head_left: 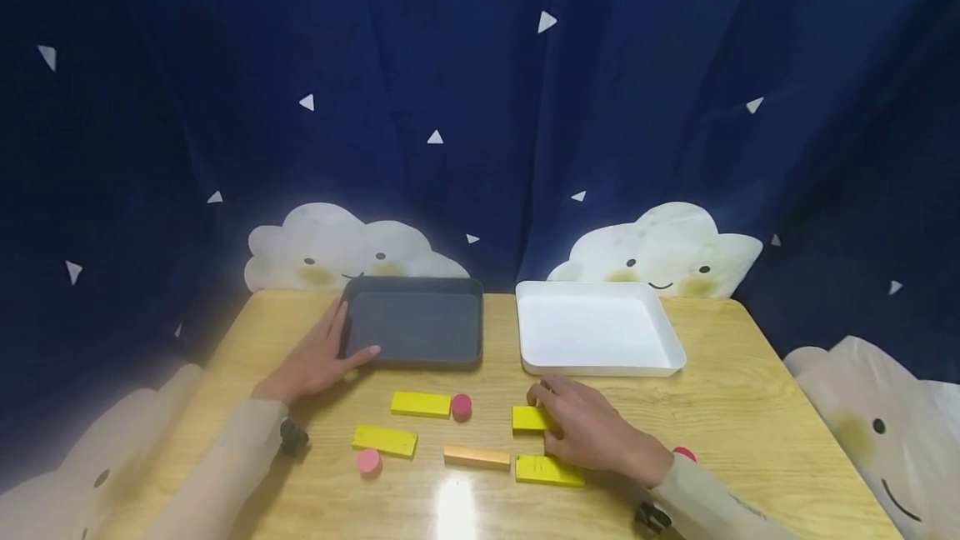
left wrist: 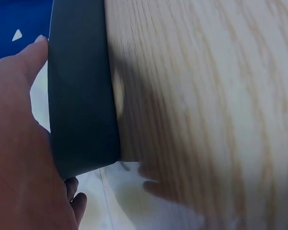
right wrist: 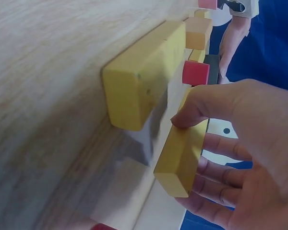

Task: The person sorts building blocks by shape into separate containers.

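Observation:
My left hand (head_left: 318,361) lies at the left near corner of a dark grey tray (head_left: 412,363), its fingers stretched along the left side and the thumb over the near rim. In the left wrist view the tray's outer wall (left wrist: 81,96) fills the space beside the thumb. My right hand (head_left: 592,427) pinches a yellow rectangular block (head_left: 528,418) between thumb and fingers, just in front of a white tray (head_left: 600,371). The right wrist view shows the thumb on one face of that block (right wrist: 177,153) and the fingers on the other. A second yellow block (head_left: 547,471) lies nearer, partly beneath the hand.
Two more yellow blocks (head_left: 422,404) (head_left: 384,440) lie left of centre. A dark pink cylinder (head_left: 462,407), a light pink cylinder (head_left: 368,462) and an orange bar (head_left: 477,457) are close by. Another pink piece (head_left: 684,454) shows behind my right wrist. A blue curtain (head_left: 480,107) hangs behind the table.

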